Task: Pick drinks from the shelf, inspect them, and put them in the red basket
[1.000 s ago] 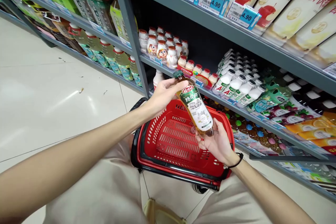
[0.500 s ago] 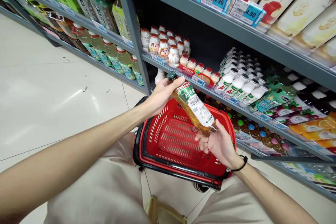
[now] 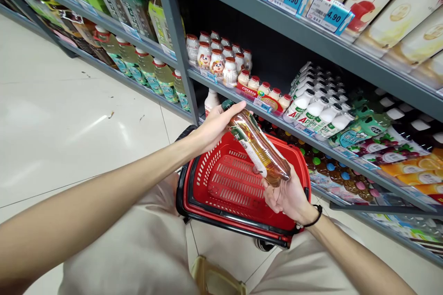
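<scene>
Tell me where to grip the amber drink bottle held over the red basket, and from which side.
Grip the bottle around its labelled middle, coming from above. It lies tilted, cap up-left under the left hand, base down-right in the right hand, so only the round mid-body is free, and the basket sits below it.

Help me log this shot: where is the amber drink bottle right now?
In the head view, centre frame, the bottle lies tilted between the left hand at its cap and the right hand under its base, above the red basket.

bottle (image 3: 259, 150): amber, green cap | basket (image 3: 221, 184): red, black rim | shelf (image 3: 311, 46): grey
</scene>
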Demonstrator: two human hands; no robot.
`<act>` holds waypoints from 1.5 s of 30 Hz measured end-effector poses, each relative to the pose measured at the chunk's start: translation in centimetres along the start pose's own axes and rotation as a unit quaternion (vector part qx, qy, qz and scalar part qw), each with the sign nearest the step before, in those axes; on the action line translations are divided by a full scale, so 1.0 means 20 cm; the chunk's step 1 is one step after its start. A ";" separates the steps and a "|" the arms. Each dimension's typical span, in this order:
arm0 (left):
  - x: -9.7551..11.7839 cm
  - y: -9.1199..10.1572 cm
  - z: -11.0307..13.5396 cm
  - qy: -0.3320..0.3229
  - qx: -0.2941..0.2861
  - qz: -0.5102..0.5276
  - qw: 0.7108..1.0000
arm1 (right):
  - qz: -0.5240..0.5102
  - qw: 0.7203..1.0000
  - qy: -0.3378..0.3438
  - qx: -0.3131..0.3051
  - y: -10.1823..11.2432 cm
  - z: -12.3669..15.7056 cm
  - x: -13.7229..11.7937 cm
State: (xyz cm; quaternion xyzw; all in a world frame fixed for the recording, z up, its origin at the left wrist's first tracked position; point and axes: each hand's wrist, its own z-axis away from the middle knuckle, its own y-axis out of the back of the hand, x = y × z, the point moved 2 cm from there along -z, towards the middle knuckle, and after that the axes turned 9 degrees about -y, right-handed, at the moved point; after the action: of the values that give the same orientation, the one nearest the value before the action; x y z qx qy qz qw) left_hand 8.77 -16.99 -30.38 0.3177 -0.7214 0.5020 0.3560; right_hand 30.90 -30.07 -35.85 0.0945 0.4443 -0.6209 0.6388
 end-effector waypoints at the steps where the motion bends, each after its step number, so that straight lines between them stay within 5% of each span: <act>1: -0.01 0.00 0.00 0.001 0.002 -0.001 1.000 | 0.001 1.000 0.006 -0.003 0.00 0.00 0.00; 14: 0.01 0.01 -0.05 0.019 0.044 0.022 0.999 | -0.012 0.997 0.070 -0.006 -0.04 0.02 -0.02; 24: 0.04 0.01 -0.04 0.040 0.073 0.028 0.996 | 0.160 0.934 0.273 0.164 -0.04 0.03 -0.04; 27: 0.05 0.02 -0.02 0.040 0.069 0.013 0.997 | 0.272 0.858 0.360 0.245 0.03 0.04 -0.06; 32: 0.05 0.02 -0.01 0.032 0.058 0.015 0.998 | 0.457 0.662 0.491 0.336 0.14 0.06 -0.12; 40: 0.04 0.03 0.00 0.034 0.044 0.026 0.998 | 0.620 0.380 0.624 0.287 0.16 0.16 -0.23; 43: 0.04 0.03 0.01 0.038 0.034 0.035 0.998 | 0.652 0.306 0.635 0.279 0.18 0.20 -0.26; 45: 0.04 0.02 0.01 0.042 0.028 0.036 0.998 | 0.660 0.287 0.638 0.275 0.19 0.21 -0.26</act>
State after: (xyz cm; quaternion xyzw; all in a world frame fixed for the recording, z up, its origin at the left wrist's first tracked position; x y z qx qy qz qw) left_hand 7.94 -17.17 -30.06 0.2802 -0.7024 0.5472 0.3589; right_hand 36.92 -28.36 -31.40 0.8919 0.3018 0.1812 0.2837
